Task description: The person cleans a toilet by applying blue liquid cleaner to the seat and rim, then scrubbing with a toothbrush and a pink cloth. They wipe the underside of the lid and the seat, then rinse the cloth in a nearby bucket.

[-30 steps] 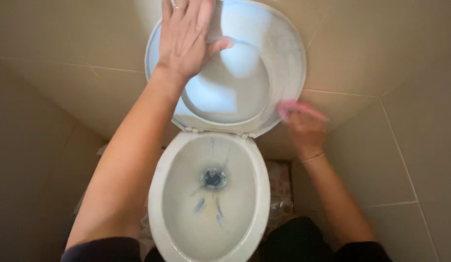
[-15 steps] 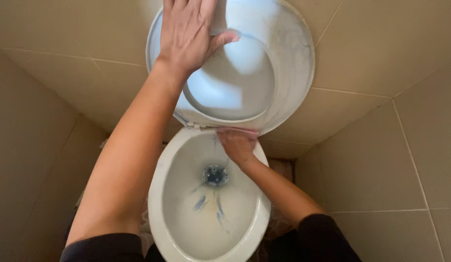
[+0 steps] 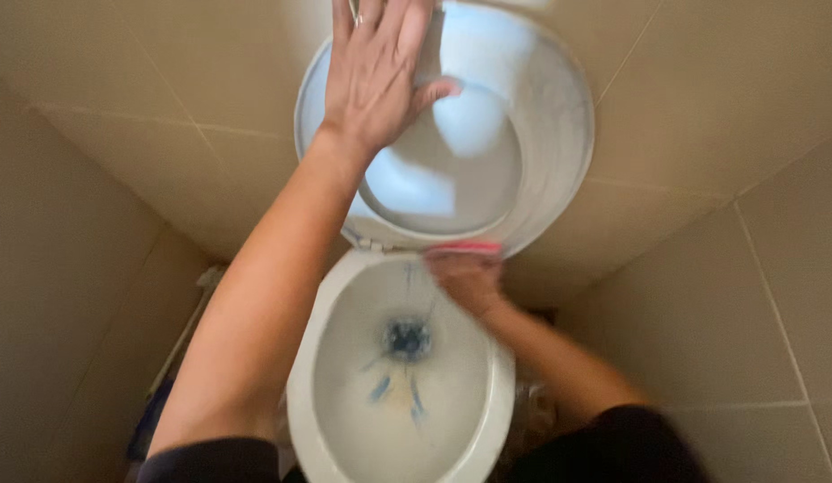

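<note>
Left hand (image 3: 377,76) flat and spread on the raised toilet seat (image 3: 559,125), palm pressing it back toward the tiled wall (image 3: 702,98), fingers fanned, a ring on one finger; seat and lid stand upright together behind the bowl (image 3: 304,394); right hand (image 3: 468,279) low at the back rim of the bowl, just under the hinge edge of the seat, closed around something pink (image 3: 465,246), probably a cloth or sponge, of which only a thin strip shows above the knuckles; this hand is blurred, so the exact grip cannot be read beyond fingers curled over the pink thing; bowl white, with blue streaks of cleaner running down toward the drain (image 3: 408,339) and a faint yellowish patch below it; dark sleeves at the bottom edge of view; a blue object (image 3: 152,420) on the floor to the left of the bowl, too dim to tell what. Risks as judged: the seat is held up only by the left palm, so if that pressure eases it could drop onto the right hand working beneath it; the right hand sits close to the wet blue cleaner, so a slip along the glossy rim could carry bare skin into it.
</note>
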